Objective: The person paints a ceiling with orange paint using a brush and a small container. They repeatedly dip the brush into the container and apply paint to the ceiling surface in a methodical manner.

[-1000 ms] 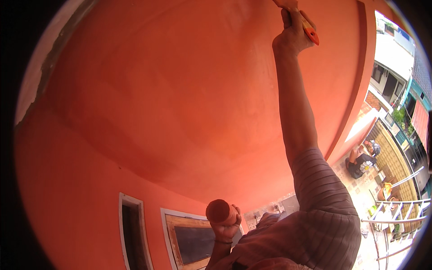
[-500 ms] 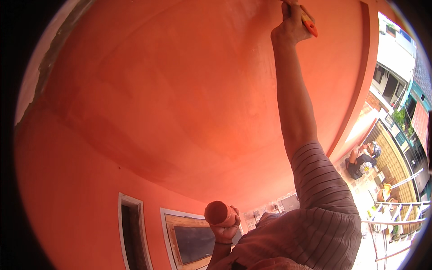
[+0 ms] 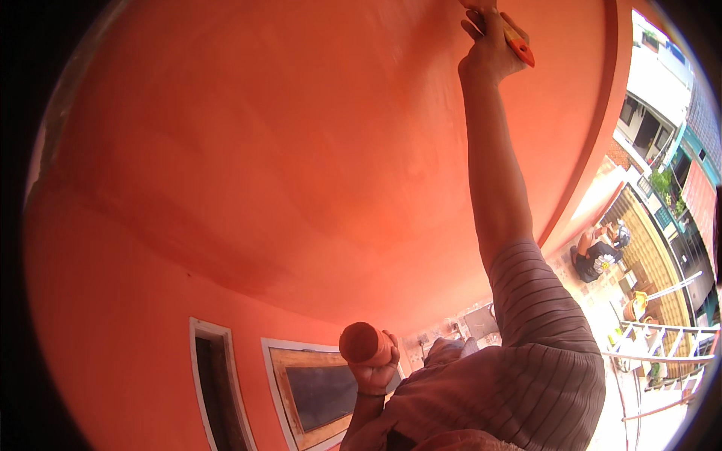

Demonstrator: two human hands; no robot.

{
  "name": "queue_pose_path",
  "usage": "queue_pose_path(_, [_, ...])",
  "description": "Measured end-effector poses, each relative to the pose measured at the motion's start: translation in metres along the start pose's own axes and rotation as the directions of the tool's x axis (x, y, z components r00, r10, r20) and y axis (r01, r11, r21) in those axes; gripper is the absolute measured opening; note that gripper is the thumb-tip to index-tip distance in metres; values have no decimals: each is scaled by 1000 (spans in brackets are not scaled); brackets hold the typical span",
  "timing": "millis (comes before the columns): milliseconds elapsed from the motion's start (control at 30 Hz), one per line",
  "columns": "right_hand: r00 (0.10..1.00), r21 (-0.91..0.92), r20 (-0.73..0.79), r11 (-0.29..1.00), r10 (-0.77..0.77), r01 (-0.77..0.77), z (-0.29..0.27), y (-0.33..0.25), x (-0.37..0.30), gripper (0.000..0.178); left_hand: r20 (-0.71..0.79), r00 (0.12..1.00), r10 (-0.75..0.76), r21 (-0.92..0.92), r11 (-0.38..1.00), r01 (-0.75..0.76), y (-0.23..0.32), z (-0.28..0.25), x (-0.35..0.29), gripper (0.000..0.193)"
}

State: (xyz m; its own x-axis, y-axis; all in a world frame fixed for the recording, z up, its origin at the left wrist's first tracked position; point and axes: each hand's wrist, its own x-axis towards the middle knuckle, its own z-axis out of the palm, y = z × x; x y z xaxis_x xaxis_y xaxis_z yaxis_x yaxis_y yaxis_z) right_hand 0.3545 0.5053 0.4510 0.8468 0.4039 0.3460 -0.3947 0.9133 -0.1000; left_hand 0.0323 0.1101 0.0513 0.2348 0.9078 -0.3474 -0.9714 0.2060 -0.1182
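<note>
- The right hand point(image 3: 487, 52), at one o'clock, was closed around the handle of a paintbrush point(image 3: 520, 48); the brush's orange-red handle end stuck out toward four o'clock, while its far end met the top edge, so bristle contact could not be told.
- The left hand point(image 3: 376, 372), at six o'clock, gripped an orange cup point(image 3: 365, 344) around its side, the round mouth facing the camera.
- An orange wall point(image 3: 286, 165) filled the middle, with darker patches toward eight o'clock.
- A wood-framed window point(image 3: 320, 395) stood just beside the cup toward seven o'clock.
- A co-worker point(image 3: 596, 255) crouched at three o'clock, near a ladder point(image 3: 665, 347) at four.
</note>
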Motion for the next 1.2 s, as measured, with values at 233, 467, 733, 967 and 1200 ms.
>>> queue_pose_path(233, [998, -117, -32, 991, 55, -59, -68, -4, -37, 37, -41, 999, -18, -1, 1000, 18, -3, 3, 0, 60])
queue_pose_path(467, [981, -224, -131, 960, 144, -170, -147, -7, -79, 40, -63, 998, 28, 33, 999, -26, -9, 6, -3, 55])
queue_pose_path(733, [951, -348, -247, 898, 188, -268, -239, -10, -125, 41, -40, 999, 2, 37, 999, 0, -8, 3, -5, 57])
queue_pose_path(967, [915, -404, -339, 845, 218, -351, -313, -16, -159, 43, 19, 999, -34, 37, 999, 34, -8, 1, -7, 56])
queue_pose_path(1200, [868, -443, -441, 785, 231, -433, -394, -52, -183, 39, 16, 1000, -5, -21, 1000, 5, -8, 1, -16, 54])
